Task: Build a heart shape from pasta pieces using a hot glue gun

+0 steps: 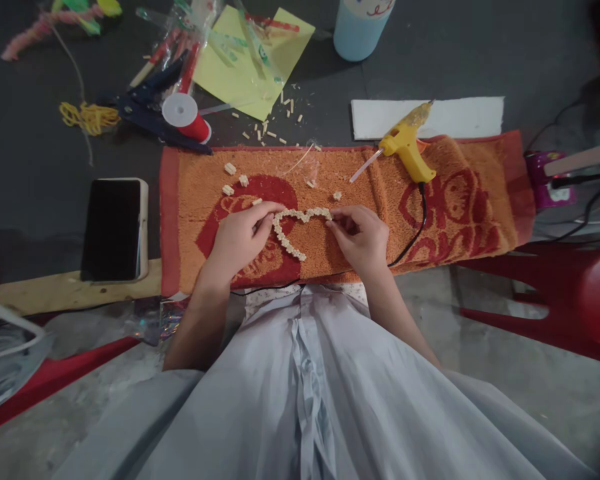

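Note:
A partial heart outline built of small pale pieces lies above the orange towel, its lower right side open. My left hand pinches the outline's upper left curve between thumb and fingertips. At the upper right end of the outline, my right hand has its thumb and fingers closed; a small piece there may be partly hidden by the fingertips. Several loose pale clusters, such as one cluster at the left and another cluster near my right hand, sit on the towel.
A yellow glue gun rests across the towel and a white board, its cord running past my right hand. Behind stand a red thread spool, dark blue pliers-like tool, yellow paper and a blue-liquid bottle. A phone lies left.

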A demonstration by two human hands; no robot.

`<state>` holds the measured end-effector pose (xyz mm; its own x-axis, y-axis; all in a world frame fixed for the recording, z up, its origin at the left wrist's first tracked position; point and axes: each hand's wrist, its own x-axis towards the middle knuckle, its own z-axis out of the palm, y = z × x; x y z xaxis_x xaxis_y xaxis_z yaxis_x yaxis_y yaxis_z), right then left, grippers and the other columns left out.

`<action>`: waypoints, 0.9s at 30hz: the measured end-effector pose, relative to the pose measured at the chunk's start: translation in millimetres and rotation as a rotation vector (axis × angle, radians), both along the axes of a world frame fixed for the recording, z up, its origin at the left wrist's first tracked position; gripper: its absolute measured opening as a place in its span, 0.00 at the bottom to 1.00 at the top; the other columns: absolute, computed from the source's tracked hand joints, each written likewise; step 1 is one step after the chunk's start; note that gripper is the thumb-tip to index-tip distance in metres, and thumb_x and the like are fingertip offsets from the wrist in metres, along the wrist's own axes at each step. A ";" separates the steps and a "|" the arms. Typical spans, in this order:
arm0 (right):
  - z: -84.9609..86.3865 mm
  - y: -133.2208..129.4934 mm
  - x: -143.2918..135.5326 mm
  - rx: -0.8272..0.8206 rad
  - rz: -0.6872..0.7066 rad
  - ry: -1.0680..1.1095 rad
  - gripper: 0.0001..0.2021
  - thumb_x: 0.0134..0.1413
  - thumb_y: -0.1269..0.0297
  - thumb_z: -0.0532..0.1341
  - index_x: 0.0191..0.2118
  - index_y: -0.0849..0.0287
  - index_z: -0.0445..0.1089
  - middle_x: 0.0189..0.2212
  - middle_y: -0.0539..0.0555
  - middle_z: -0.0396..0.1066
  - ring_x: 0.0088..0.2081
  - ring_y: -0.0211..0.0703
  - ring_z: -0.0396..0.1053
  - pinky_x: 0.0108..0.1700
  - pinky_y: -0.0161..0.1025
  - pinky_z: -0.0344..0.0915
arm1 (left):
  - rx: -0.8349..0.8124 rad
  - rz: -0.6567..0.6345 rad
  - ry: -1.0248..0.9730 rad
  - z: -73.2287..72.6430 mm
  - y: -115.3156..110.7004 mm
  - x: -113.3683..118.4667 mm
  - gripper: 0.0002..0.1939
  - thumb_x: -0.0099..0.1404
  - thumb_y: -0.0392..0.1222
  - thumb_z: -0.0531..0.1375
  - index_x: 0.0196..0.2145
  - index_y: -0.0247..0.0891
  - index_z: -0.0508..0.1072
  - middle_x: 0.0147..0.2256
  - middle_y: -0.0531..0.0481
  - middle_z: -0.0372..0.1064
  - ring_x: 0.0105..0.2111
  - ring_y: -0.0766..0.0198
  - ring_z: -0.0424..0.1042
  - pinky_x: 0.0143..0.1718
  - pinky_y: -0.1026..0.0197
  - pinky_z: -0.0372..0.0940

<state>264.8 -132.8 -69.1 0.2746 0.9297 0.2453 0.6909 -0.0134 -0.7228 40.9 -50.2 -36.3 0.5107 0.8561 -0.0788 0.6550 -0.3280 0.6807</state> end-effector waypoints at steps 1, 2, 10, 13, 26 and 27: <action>0.0 0.0 -0.1 -0.001 -0.001 -0.003 0.03 0.54 0.66 0.64 0.36 0.55 0.74 0.26 0.49 0.72 0.28 0.41 0.66 0.34 0.39 0.66 | -0.001 -0.001 0.000 -0.2 0.1 -0.3 0.17 0.70 0.43 0.52 0.50 0.46 0.77 0.42 0.52 0.79 0.29 0.65 0.73 0.34 0.63 0.61; 0.0 0.0 -0.2 -0.003 -0.002 -0.007 0.03 0.54 0.66 0.64 0.36 0.55 0.74 0.26 0.49 0.72 0.28 0.41 0.66 0.34 0.39 0.66 | -0.002 -0.002 -0.002 -0.4 0.2 -0.4 0.17 0.70 0.43 0.52 0.49 0.46 0.77 0.42 0.52 0.79 0.29 0.65 0.73 0.34 0.63 0.61; -2.1 0.0 0.7 0.012 0.007 -0.004 0.03 0.54 0.67 0.65 0.36 0.55 0.74 0.26 0.49 0.71 0.28 0.40 0.67 0.34 0.39 0.66 | -0.001 -0.008 -0.022 -0.4 0.3 1.1 0.17 0.70 0.42 0.52 0.49 0.44 0.77 0.44 0.52 0.79 0.31 0.66 0.74 0.34 0.64 0.61; -2.4 0.1 0.8 0.008 0.009 0.005 0.03 0.55 0.66 0.64 0.36 0.55 0.74 0.26 0.49 0.70 0.28 0.40 0.67 0.34 0.39 0.66 | 0.000 -0.006 -0.034 -1.3 0.4 0.5 0.17 0.70 0.42 0.52 0.49 0.44 0.77 0.44 0.53 0.79 0.31 0.66 0.74 0.34 0.64 0.62; -2.9 -0.1 1.0 0.023 0.013 -0.002 0.03 0.54 0.67 0.65 0.37 0.55 0.74 0.27 0.50 0.72 0.28 0.40 0.67 0.33 0.38 0.66 | 0.023 0.003 -0.094 -6.7 0.0 -3.3 0.16 0.70 0.42 0.52 0.49 0.42 0.77 0.45 0.51 0.78 0.34 0.66 0.74 0.35 0.65 0.62; -2.9 -0.1 0.9 0.020 0.013 -0.003 0.03 0.54 0.66 0.64 0.37 0.55 0.74 0.27 0.50 0.72 0.28 0.40 0.67 0.33 0.38 0.66 | 0.028 0.009 -0.091 -7.9 0.0 -4.1 0.16 0.69 0.43 0.52 0.48 0.42 0.78 0.43 0.51 0.79 0.32 0.67 0.73 0.33 0.65 0.62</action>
